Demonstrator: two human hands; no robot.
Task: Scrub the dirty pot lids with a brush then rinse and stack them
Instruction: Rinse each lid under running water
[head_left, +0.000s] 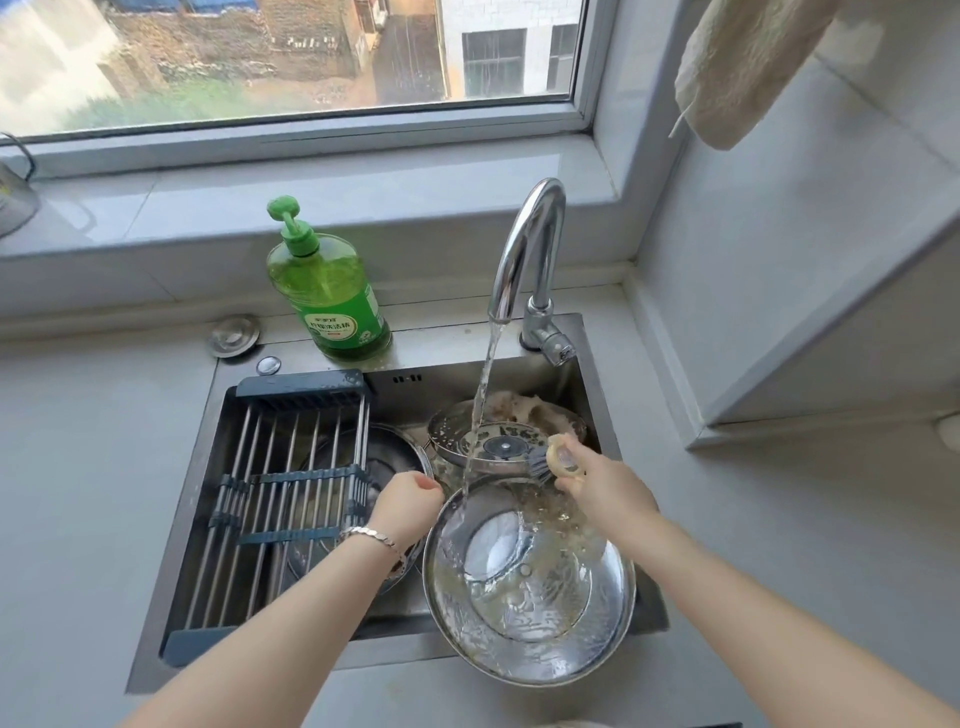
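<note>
Water from the chrome tap (524, 249) is poured onto the large round steel lid (530, 587) at lower centre, gripped at its rim by the closed left hand (408, 501). Bristles of the pale-handled brush (553, 460), clenched in the right hand (597, 488), should be worked firmly around the greasy upper edge while the lid is kept tilted so residue is carried off.

A single wide-angle view from the person's head looks forward and steeply down over a stainless steel sink (597, 395) set in a pale grey countertop (93, 467). The sink fills the middle of the frame, close below, its near edge toward the bottom. Both forearms reach in from the lower corners. A white-framed window (311, 130) crosses the top; straight edges bow outward.
</note>
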